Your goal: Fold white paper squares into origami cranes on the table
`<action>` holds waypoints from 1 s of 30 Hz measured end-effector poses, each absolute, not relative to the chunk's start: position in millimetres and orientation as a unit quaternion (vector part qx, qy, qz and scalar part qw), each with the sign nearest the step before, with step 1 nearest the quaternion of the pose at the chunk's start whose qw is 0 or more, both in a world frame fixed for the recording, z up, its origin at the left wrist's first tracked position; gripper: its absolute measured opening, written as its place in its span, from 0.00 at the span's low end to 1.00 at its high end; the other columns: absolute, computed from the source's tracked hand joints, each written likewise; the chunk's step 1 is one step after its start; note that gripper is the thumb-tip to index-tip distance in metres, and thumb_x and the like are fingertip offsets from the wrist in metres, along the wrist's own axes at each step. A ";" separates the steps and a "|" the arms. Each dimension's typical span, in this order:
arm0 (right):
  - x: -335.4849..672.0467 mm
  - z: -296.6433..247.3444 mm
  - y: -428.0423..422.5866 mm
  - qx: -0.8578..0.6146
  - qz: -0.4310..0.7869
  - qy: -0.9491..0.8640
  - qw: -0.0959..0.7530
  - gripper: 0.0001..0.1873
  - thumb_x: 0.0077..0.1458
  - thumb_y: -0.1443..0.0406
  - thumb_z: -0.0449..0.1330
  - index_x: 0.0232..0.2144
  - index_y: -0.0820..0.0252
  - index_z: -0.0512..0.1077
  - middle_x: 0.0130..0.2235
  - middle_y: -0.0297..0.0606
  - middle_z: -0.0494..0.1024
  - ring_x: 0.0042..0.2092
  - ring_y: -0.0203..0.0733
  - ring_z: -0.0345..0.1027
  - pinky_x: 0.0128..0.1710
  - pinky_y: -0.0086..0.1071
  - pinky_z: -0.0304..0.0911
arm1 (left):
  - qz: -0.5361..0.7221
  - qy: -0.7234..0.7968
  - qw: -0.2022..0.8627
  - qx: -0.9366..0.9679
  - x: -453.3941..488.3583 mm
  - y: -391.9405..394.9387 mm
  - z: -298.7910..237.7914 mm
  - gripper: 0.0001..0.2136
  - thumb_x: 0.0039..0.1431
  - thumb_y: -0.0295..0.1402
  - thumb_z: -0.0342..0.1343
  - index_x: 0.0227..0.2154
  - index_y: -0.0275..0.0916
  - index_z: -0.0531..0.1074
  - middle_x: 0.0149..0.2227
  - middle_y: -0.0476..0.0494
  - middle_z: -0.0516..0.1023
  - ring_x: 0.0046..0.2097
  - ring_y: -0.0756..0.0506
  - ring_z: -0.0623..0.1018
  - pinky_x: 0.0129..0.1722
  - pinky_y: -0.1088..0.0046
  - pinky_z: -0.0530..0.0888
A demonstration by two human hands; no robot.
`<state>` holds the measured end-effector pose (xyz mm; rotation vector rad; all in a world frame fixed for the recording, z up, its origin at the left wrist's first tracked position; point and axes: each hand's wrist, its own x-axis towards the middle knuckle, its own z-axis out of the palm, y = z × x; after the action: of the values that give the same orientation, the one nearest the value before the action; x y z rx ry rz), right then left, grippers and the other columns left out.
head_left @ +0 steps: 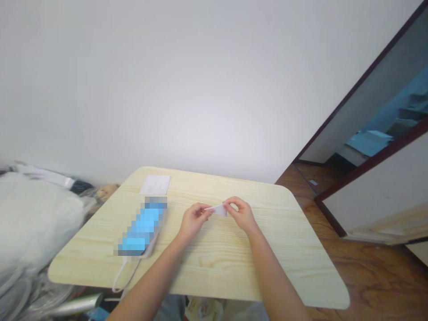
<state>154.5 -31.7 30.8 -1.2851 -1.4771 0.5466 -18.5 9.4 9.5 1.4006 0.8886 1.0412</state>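
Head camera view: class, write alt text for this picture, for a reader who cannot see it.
The left hand and right hand pinch a small white piece above a light wood table. Nearby on the table lie a blurred blue object with a white loop and a white sheet of paper.

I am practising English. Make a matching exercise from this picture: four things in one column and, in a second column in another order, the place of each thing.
Things:
1. white paper sheet
2. small white piece
3. pixelated blue object
4. white cord loop

Places:
A. hanging over the near edge of the pale wood table
B. pinched between the left hand and the right hand
C. lying flat near the far edge of the table
D. lying on the table, to the left of the hands

Pairs: 1-C, 2-B, 3-D, 4-A
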 end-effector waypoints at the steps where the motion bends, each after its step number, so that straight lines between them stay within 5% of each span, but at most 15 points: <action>1: 154.5 31.6 -32.3 -0.533 0.222 -0.621 0.530 0.05 0.48 0.64 0.58 0.26 0.60 0.72 0.29 0.37 0.74 0.34 0.38 0.66 0.35 0.30 0.61 | 0.447 0.373 0.565 0.584 -18.4 8.8 11.4 0.08 0.43 0.35 0.59 0.25 0.35 0.72 0.21 0.49 0.73 0.23 0.51 0.71 0.23 0.77 0.70; 30: 153.2 32.8 -33.5 -0.539 0.209 -0.638 0.509 0.06 0.51 0.63 0.56 0.27 0.59 0.71 0.29 0.37 0.73 0.34 0.39 0.66 0.36 0.31 0.61 | 0.468 0.362 0.481 0.647 -21.2 9.5 4.0 0.08 0.47 0.37 0.57 0.26 0.37 0.73 0.24 0.48 0.72 0.24 0.51 0.72 0.24 0.78 0.70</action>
<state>153.2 -33.5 32.8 -1.2982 -1.5371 0.5035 -21.2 9.5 4.0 1.5778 0.8820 1.1416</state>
